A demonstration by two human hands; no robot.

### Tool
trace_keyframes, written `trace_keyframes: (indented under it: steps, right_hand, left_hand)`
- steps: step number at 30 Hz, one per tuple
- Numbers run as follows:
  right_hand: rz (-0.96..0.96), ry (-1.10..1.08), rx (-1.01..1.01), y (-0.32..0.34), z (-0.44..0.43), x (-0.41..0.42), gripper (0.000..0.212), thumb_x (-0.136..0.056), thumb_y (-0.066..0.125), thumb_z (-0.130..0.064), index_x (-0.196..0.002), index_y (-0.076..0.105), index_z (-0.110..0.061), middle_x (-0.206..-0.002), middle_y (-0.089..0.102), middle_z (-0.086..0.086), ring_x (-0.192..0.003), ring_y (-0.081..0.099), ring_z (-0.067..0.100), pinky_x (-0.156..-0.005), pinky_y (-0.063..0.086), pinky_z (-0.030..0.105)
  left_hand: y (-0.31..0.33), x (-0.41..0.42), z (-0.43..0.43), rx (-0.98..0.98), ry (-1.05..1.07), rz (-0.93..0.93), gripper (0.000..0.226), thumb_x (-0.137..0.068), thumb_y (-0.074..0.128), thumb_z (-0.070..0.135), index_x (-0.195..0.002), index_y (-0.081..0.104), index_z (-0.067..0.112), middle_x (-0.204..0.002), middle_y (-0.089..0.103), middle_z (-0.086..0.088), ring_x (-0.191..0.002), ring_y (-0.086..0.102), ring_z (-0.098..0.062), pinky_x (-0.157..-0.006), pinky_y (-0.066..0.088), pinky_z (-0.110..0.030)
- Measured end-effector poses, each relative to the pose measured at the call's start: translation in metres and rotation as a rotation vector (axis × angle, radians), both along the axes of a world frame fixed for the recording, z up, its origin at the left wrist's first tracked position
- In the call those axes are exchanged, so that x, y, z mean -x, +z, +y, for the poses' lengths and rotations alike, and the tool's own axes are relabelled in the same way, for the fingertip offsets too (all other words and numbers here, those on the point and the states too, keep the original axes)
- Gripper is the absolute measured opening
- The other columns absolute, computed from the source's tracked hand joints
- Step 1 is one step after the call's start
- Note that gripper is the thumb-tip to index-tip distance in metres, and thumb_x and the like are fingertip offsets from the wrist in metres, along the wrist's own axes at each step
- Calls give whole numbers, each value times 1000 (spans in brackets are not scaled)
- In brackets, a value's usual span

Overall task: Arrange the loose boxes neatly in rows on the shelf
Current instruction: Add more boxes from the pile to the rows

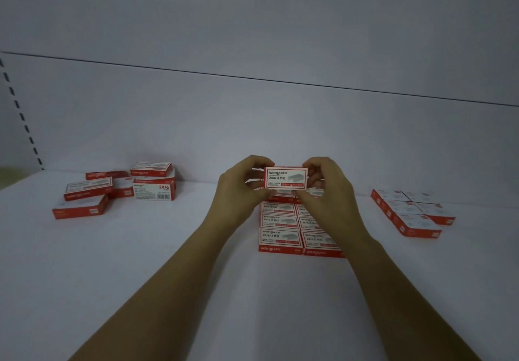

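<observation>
White shelf [168, 248], one level. Two-column block of boxes [279, 221], red-and-white, flat, edges touching. Left of block, well apart: loose pile of boxes [153, 189], some stacked askew. Right of block, well apart: second tidy group [412, 214].

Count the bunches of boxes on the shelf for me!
3: a messy pile at the left, neat rows in the middle, a neat group at the right. The left hand and right hand hold one more box.

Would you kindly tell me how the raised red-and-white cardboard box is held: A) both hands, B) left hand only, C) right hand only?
A: the left hand and the right hand each pinch one end of the red-and-white cardboard box.
</observation>
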State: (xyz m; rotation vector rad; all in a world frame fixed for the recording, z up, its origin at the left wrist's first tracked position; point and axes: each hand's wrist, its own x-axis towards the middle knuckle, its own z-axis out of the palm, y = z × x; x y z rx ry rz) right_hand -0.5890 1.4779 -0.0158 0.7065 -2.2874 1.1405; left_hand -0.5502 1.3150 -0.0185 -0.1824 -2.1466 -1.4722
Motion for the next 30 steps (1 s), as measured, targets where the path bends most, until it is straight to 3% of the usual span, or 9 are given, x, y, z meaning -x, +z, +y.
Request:
trace_keyframes:
  steps: [7,13,19,21,25,30]
  right_hand:
    - [2,-7,0,-2,1,3,36,-78,72,-28,-99,43,-32,-101,50,-11,-75,54,-3,-57,38,3]
    - [-17,-19,-16,-4,1,6,38,-78,73,-27,-106,48,-28,-110,46,-12,-73,53,-5,-54,39,1]
    - [-1,34,-111,-5,3,7,53,-78,73,-25,-126,50,-24,-127,43,-5,-84,53,3,-64,40,1]
    - [-38,38,-141,-5,6,8,51,-80,72,-25,-127,51,-23,-126,42,-6,-89,53,4,-64,41,0]
    - [-131,38,-187,-6,12,13,45,-80,71,-23,-122,56,-24,-114,48,-9,-79,54,-2,-58,41,-2]
    - [-239,-6,-304,-8,16,15,46,-80,70,-29,-124,56,-23,-99,48,-13,-69,55,-5,-47,38,3]
  left_hand:
    - [-2,2,-2,48,32,24,37,-75,75,13,-105,59,28,-103,65,11,-91,62,-5,-72,49,-6]
    - [-1,4,-3,139,94,79,41,-72,78,12,-110,65,23,-108,55,11,-91,58,-5,-74,49,-8]
    - [-2,5,-4,145,118,58,48,-74,76,15,-120,62,21,-108,57,10,-88,57,-5,-71,48,-6]
    - [-4,5,-4,177,118,7,50,-76,75,19,-124,60,21,-110,57,9,-88,56,-5,-69,46,-5]
    - [-5,6,-6,206,84,-147,58,-76,75,26,-130,54,23,-107,59,9,-90,55,-5,-67,44,-8]
    - [-6,7,-16,192,35,-367,60,-74,77,26,-129,55,15,-116,63,-1,-94,58,-11,-80,46,-25]
